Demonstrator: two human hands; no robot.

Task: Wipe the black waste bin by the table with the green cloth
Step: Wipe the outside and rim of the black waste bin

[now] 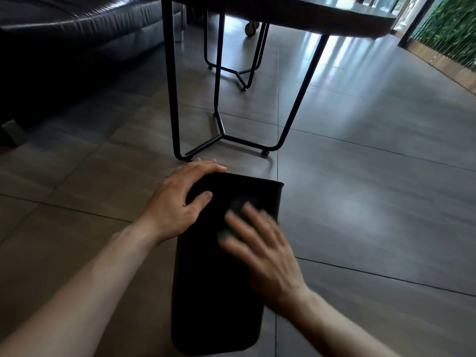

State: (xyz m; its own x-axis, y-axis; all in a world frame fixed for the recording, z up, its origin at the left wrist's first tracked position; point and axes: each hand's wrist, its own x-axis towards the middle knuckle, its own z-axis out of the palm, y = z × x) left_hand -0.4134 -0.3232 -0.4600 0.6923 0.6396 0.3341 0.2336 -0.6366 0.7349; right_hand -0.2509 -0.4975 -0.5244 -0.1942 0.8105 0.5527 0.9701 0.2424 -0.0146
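The black waste bin lies on its side on the tiled floor, one end pointing toward the table. My left hand holds its far left corner, with the fingers curled over the edge and the thumb on the upper face. My right hand is motion-blurred. Its fingers are spread straight and press a dark green cloth flat against the bin's upper side. Most of the cloth is hidden under my fingers and hard to tell from the dark plastic.
A table with black metal hoop legs stands just beyond the bin, its dark top overhead. A black leather sofa fills the upper left. A green plant wall runs along the far right. Grey floor tiles stretch to the right.
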